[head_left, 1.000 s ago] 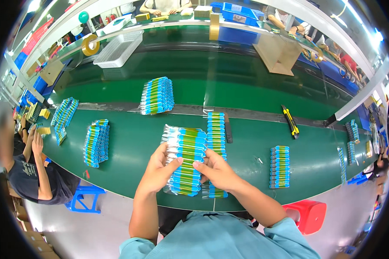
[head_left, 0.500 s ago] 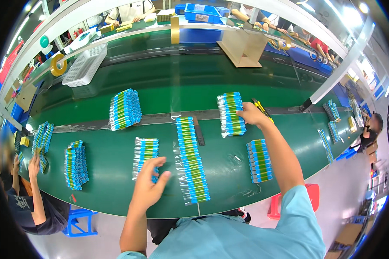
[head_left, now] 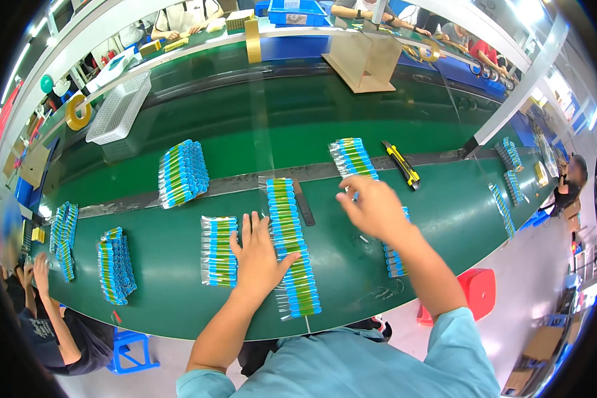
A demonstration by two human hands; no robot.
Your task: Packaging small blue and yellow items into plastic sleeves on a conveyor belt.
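A long row of slim blue-and-green packets with clear ends [head_left: 297,265] runs down the middle of the green table. My left hand [head_left: 259,255] is open, fingers spread, over the row's left side. A shorter stack of these packets [head_left: 219,251] lies just left of that hand. My right hand [head_left: 373,207] hovers at the near end of another stack [head_left: 355,156], its thumb and forefinger apart and nothing visible between them. Under my right forearm, a further stack [head_left: 396,262] is partly hidden.
A yellow-and-black utility knife [head_left: 402,166] and a dark flat strip [head_left: 304,204] lie on the table. Larger piles [head_left: 183,174] [head_left: 116,265] are to the left. A white basket [head_left: 121,109] and wooden stand [head_left: 363,63] stand farther back. Co-workers sit around; a red stool [head_left: 474,292] is at right.
My left hand has moved right, from the shorter stack to the long row. My right hand has come off the far stack's right edge and drawn nearer. The view has shifted slightly.
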